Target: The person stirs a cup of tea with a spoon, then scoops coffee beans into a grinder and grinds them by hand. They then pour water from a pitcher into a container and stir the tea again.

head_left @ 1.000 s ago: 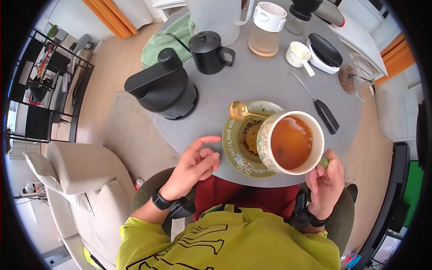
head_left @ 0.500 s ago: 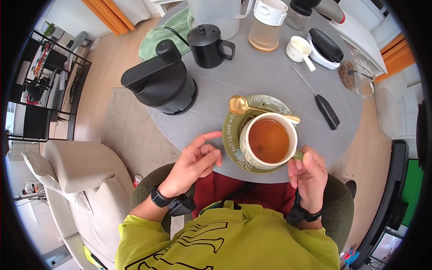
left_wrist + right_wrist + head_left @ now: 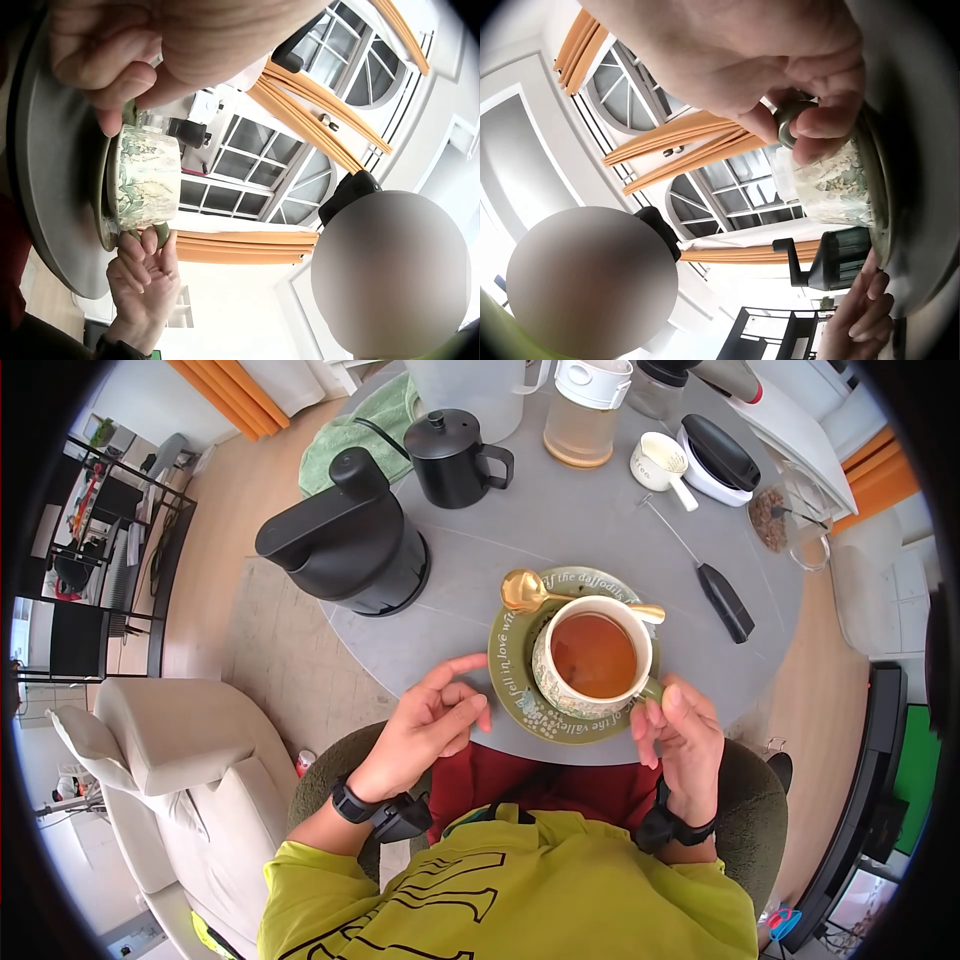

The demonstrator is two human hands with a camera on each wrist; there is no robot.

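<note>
A cream floral teacup [image 3: 556, 682] of amber tea [image 3: 594, 654] sits upright on a green saucer [image 3: 508, 660] with white lettering. My right hand [image 3: 688, 738] pinches its green handle [image 3: 786, 124] between thumb and fingers. On the saucer's far side, behind the cup, lies a gold spoon [image 3: 524, 591]. To the left of the saucer is my left hand [image 3: 425, 722], holding nothing; its index finger reaches out to the saucer's edge, the others loosely bent. The cup's patterned side [image 3: 146, 176] faces the left wrist view.
On the round grey table [image 3: 470, 550] stand a black lidded machine [image 3: 350, 545], a black gooseneck kettle [image 3: 450, 460], a green cloth [image 3: 345, 445] and a white-topped bottle [image 3: 582, 420]. To the right are a white handled cup [image 3: 658, 464], a black frother [image 3: 725, 603] and a glass jar [image 3: 775, 520].
My right hand has brought the teacup down and leftward onto the saucer, still pinching its handle. The left hand has stayed by the saucer's edge.
</note>
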